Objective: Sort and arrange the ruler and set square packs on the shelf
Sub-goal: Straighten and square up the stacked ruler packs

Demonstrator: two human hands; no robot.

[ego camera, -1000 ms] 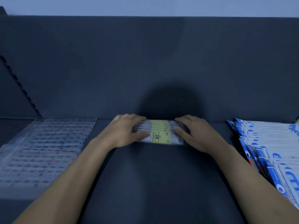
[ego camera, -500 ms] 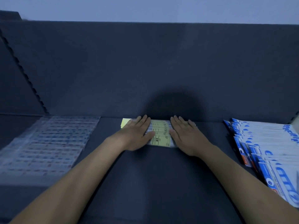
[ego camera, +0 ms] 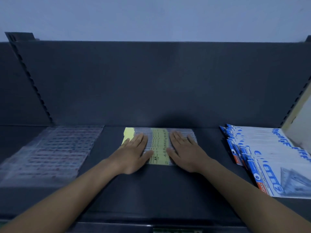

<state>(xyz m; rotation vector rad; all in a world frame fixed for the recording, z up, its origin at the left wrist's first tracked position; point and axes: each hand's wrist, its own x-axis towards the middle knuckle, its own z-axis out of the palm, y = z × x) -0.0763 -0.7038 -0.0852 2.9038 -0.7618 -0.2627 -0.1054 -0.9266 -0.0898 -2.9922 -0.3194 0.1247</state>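
A fanned row of clear ruler packs with yellow labels (ego camera: 159,145) lies flat at the middle back of the dark shelf (ego camera: 151,187). My left hand (ego camera: 134,153) presses flat on the row's left part, fingers straight. My right hand (ego camera: 185,152) lies flat on its right part, fingers spread. A spread of clear ruler packs with red and blue print (ego camera: 50,152) covers the shelf's left side. Blue-and-white set square packs (ego camera: 272,158) overlap in a row on the right.
The shelf's dark back panel (ego camera: 151,84) rises right behind the packs. Notched uprights stand at the left (ego camera: 32,78) and right (ego camera: 296,105). A pale board (ego camera: 301,125) leans at the far right. The shelf's front edge (ego camera: 151,221) runs below my forearms.
My hands went from gripping the yellow-labelled stack at its ends to lying flat on it. The packs now lie fanned out toward me instead of bunched.
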